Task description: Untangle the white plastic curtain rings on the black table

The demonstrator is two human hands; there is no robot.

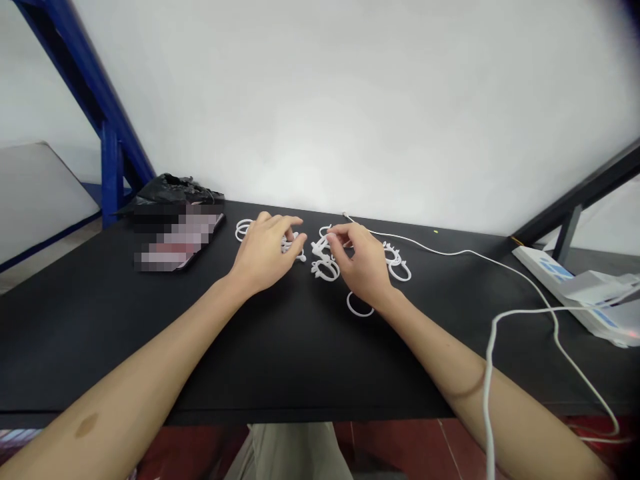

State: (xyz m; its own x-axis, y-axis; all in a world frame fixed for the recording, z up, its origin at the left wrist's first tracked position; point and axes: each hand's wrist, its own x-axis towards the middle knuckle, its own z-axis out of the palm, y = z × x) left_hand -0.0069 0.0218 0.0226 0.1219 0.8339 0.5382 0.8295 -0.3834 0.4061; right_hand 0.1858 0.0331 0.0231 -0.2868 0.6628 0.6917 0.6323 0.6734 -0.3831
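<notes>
Several white plastic rings (pixel 327 271), some with small knobs or clips on them, lie in a loose group on the black table. My left hand (pixel 264 250) is palm down over the left part of the group, its fingers stretched forward and the thumb apart. White pieces (pixel 299 245) show beside its thumb. At the group's right part, my right hand (pixel 364 257) has curled fingers, with thumb and index tips close together by the rings. Whether anything is pinched there I cannot tell. One plain ring (pixel 359 312) lies nearer me, partly under my right wrist.
A phone-like flat object (pixel 180 243), blurred out in part, and a black plastic bag (pixel 170 190) lie at left. A white cable (pixel 467 252) runs across the right side, over my right forearm. White boxes (pixel 555 273) stand at right. A white wall (pixel 340 113) rises behind the table (pixel 280 360).
</notes>
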